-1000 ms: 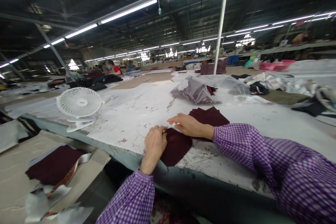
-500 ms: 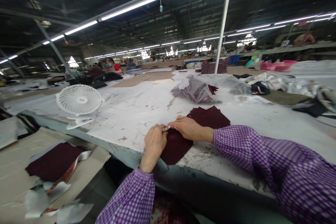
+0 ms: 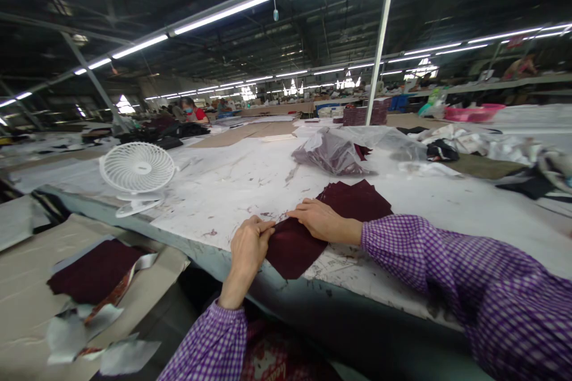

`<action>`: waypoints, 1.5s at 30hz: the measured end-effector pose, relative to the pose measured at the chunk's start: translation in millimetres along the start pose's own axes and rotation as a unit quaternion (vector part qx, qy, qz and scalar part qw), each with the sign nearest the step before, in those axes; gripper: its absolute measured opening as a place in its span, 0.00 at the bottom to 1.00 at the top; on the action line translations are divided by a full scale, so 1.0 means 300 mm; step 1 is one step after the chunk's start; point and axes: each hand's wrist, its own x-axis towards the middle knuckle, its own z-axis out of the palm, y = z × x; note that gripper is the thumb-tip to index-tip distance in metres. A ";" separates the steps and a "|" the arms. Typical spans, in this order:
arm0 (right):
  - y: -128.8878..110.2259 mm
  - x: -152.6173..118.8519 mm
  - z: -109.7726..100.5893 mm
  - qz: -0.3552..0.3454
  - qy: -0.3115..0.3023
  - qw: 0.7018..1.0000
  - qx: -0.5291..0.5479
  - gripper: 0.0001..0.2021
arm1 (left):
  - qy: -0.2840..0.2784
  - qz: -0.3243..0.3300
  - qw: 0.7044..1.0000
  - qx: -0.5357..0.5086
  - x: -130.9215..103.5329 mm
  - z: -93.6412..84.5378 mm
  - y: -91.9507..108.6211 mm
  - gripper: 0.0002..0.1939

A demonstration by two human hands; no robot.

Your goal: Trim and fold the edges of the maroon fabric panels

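Observation:
A dark maroon cloth piece (image 3: pixel 295 250) lies at the front edge of the white-topped table (image 3: pixel 214 190). My left hand (image 3: pixel 248 247) pinches its upper left corner between thumb and fingers. On the cloth's upper edge rests my right hand (image 3: pixel 319 219), its fingers together and closed on that edge. Beyond my right wrist, a fanned stack of maroon pieces (image 3: pixel 357 197) lies flat, partly hidden by the hand.
A white fan (image 3: pixel 139 169) stands at the table's left. Behind the stack sits a clear plastic bag (image 3: pixel 330 152) with maroon cloth. Lower left, more maroon cloth (image 3: pixel 96 271) and scraps lie on a beige surface. A pink basin (image 3: pixel 473 112) is far right.
My left hand has moved left and slightly down, away from my right hand, and the cloth's upper edge is now stretched out between them. The pale patterned bit between the fingertips no longer shows.

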 end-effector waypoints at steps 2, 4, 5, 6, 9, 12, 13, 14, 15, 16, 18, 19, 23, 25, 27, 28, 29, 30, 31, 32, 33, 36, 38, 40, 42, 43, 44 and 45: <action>0.000 0.000 0.002 -0.006 -0.011 1.000 -0.009 0.20 | 0.007 0.001 1.000 -0.014 -0.006 0.005 -0.011 0.11; 0.003 0.002 0.004 -0.017 -0.020 0.999 -0.019 0.21 | 0.012 0.001 1.000 -0.029 -0.012 0.007 -0.021 0.11; 0.004 0.003 0.003 -0.021 -0.023 0.999 -0.023 0.21 | 0.014 0.000 0.999 -0.035 -0.014 0.007 -0.025 0.11; 0.005 0.004 0.001 -0.023 -0.027 0.999 -0.026 0.22 | 0.014 -0.003 0.999 -0.039 -0.016 0.006 -0.028 0.10; 0.003 0.011 -0.017 -0.025 -0.048 0.998 -0.035 0.22 | 0.010 -0.019 0.998 -0.059 -0.015 0.004 -0.035 0.10; -0.006 0.018 -0.041 -0.030 -0.071 0.996 -0.046 0.22 | 0.001 -0.036 0.995 -0.095 -0.011 0.001 -0.039 0.09; -0.010 0.021 -0.048 -0.032 -0.077 0.995 -0.050 0.22 | -0.004 -0.039 0.994 -0.105 -0.010 -0.001 -0.040 0.09; -0.014 0.022 -0.053 -0.034 -0.082 0.995 -0.054 0.22 | -0.008 -0.040 0.993 -0.113 -0.009 -0.003 -0.042 0.10; -0.017 0.024 -0.057 -0.037 -0.085 0.994 -0.056 0.23 | -0.012 -0.039 0.992 -0.118 -0.009 -0.006 -0.044 0.10; -0.019 0.025 -0.059 -0.040 -0.087 0.994 -0.059 0.23 | -0.013 -0.036 0.992 -0.123 -0.010 -0.009 -0.048 0.10; -0.022 0.026 -0.062 -0.047 -0.089 0.993 -0.065 0.24 | -0.011 -0.030 0.991 -0.128 -0.014 -0.015 -0.059 0.09; -0.023 0.026 -0.063 -0.051 -0.091 0.992 -0.069 0.25 | -0.007 -0.027 0.992 -0.127 -0.018 -0.017 -0.066 0.09; -0.023 0.032 -0.073 -0.062 -0.113 0.988 -0.090 0.26 | 0.008 0.020 0.995 -0.099 -0.036 -0.020 -0.095 0.09; -0.024 0.040 -0.081 -0.071 -0.129 0.984 -0.102 0.27 | 0.014 0.053 0.995 -0.086 -0.044 -0.018 -0.105 0.10; -0.026 0.051 -0.093 -0.082 -0.147 0.979 -0.114 0.27 | 0.019 0.066 0.994 -0.079 -0.050 -0.018 -0.112 0.10; -0.029 0.058 -0.100 -0.085 -0.159 0.976 -0.120 0.28 | 0.020 0.068 0.995 -0.077 -0.052 -0.019 -0.115 0.10; -0.034 0.066 -0.108 -0.088 -0.171 0.973 -0.126 0.28 | 0.019 0.072 0.995 -0.074 -0.055 -0.021 -0.116 0.10; -0.041 0.074 -0.118 -0.089 -0.185 0.970 -0.132 0.28 | 0.018 0.079 0.994 -0.068 -0.057 -0.023 -0.116 0.10; -0.049 0.081 -0.129 -0.089 -0.199 0.966 -0.138 0.28 | 0.018 0.087 0.994 -0.060 -0.059 -0.025 -0.116 0.10; -0.059 0.089 -0.140 -0.089 -0.214 0.962 -0.143 0.29 | 0.019 0.097 0.994 -0.051 -0.061 -0.027 -0.115 0.11; -0.070 0.096 -0.151 -0.089 -0.228 0.958 -0.147 0.30 | 0.022 0.107 0.993 -0.042 -0.063 -0.028 -0.114 0.11; -0.105 0.115 -0.183 -0.095 -0.263 0.947 -0.157 0.31 | 0.032 0.130 0.991 -0.020 -0.067 -0.027 -0.114 0.12; -0.125 0.127 -0.198 -0.098 -0.280 0.942 -0.160 0.30 | 0.033 0.141 0.989 -0.020 -0.070 -0.025 -0.119 0.12; -0.139 0.138 -0.209 -0.097 -0.296 0.937 -0.160 0.29 | 0.037 0.142 0.988 -0.041 -0.075 -0.025 -0.128 0.11; -0.149 0.148 -0.218 -0.099 -0.307 0.933 -0.159 0.29 | 0.045 0.131 0.988 -0.074 -0.083 -0.028 -0.140 0.10; -0.153 0.152 -0.222 -0.102 -0.311 0.932 -0.158 0.29 | 0.049 0.126 0.987 -0.089 -0.087 -0.030 -0.145 0.09; -0.156 0.155 -0.227 -0.106 -0.312 0.931 -0.157 0.29 | 0.052 0.121 0.986 -0.101 -0.092 -0.031 -0.151 0.09; -0.160 0.158 -0.231 -0.110 -0.313 0.930 -0.156 0.29 | 0.056 0.116 0.985 -0.113 -0.097 -0.033 -0.156 0.09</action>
